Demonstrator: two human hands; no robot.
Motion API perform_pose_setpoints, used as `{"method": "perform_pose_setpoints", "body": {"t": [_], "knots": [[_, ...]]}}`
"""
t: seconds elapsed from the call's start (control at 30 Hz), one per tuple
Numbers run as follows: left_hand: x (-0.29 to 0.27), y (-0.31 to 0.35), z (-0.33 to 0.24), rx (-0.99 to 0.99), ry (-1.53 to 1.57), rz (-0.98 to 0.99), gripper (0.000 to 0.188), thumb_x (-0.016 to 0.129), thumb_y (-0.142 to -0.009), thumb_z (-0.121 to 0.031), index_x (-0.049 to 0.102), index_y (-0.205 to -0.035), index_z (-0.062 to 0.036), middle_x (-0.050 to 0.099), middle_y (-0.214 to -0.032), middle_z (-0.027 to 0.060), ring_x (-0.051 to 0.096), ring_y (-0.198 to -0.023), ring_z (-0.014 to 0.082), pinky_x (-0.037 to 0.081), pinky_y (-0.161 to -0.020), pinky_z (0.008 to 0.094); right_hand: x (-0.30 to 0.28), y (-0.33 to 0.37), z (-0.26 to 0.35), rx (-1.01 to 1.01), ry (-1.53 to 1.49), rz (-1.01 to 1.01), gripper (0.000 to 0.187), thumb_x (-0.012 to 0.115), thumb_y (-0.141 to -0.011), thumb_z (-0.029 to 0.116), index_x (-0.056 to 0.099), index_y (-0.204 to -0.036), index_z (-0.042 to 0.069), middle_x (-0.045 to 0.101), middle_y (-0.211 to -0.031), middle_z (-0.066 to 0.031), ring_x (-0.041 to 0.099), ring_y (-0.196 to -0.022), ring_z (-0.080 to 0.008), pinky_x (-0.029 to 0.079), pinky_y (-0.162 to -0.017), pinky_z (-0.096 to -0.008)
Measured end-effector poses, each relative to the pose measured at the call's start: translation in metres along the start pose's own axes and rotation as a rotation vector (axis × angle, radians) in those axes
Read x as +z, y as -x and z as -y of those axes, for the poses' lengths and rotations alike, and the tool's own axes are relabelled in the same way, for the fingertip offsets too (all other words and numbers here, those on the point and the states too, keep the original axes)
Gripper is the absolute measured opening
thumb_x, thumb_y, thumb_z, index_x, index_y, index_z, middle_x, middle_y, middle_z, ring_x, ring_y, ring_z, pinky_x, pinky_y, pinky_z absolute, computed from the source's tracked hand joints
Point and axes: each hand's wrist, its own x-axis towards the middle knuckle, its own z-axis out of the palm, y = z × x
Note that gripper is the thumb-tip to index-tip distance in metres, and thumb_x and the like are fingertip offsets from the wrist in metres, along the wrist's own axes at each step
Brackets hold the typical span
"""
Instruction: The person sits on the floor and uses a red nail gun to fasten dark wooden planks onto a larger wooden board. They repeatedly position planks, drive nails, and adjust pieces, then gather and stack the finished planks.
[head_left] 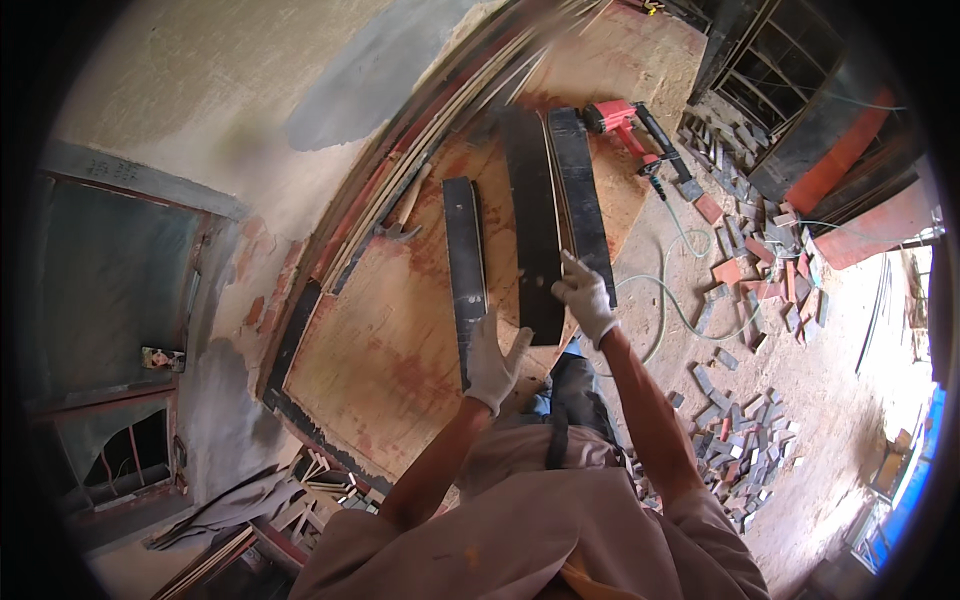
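Note:
Both of my hands wear pale work gloves. Fingers and thumb spread, my left hand [494, 362] is over the lower part of the short black board [463, 240], at the left. Its thumb points toward the lower end of the wide black board [533, 225]. My right hand [587, 295] has its fingers apart at the right edge of that wide board; whether it touches the wood I cannot tell. A third black board [583, 190] lies just beyond it, to the right. Neither hand is closed around anything. All three boards lie on a stained plywood sheet [370, 350].
A red nail gun [628, 130] with a pale hose [662, 300] lies at the sheet's far right. Dark wood offcuts [735, 425] litter the floor to the right. Long boards [375, 180] lean along the left wall. A grey glove [399, 232] rests by them.

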Motion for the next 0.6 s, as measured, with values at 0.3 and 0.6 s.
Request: {"method": "perform_pose_setpoints", "body": {"t": [0.3, 0.6], "knots": [[0.067, 0.051, 0.150, -0.393, -0.684, 0.104, 0.136, 0.081, -0.068, -0.075, 0.022, -0.158, 0.0080, 0.045, -0.151, 0.0318, 0.052, -0.134, 0.0442, 0.048, -0.104, 0.0541, 0.026, -0.024, -0.007, -0.095, 0.804, -0.138, 0.065, 0.064, -0.097, 0.043, 0.049, -0.150, 0.009, 0.065, -0.123, -0.0223, 0.060, -0.116, -0.0440, 0.050, -0.098, -0.0521], [-0.050, 0.013, 0.027, -0.603, 0.181, 0.443, 0.059, 0.083, -0.084, -0.050, 0.071, -0.112, 0.0006, 0.074, -0.108, 0.0129, 0.074, -0.090, 0.0253, 0.056, -0.079, 0.0426, 0.043, 0.115, 0.004, 0.167, 0.209, 0.241, 0.057, 0.071, -0.094, 0.035, 0.060, -0.142, 0.005, 0.073, -0.122, -0.0211, 0.071, -0.114, -0.0344, 0.055, -0.097, -0.0408]]}}
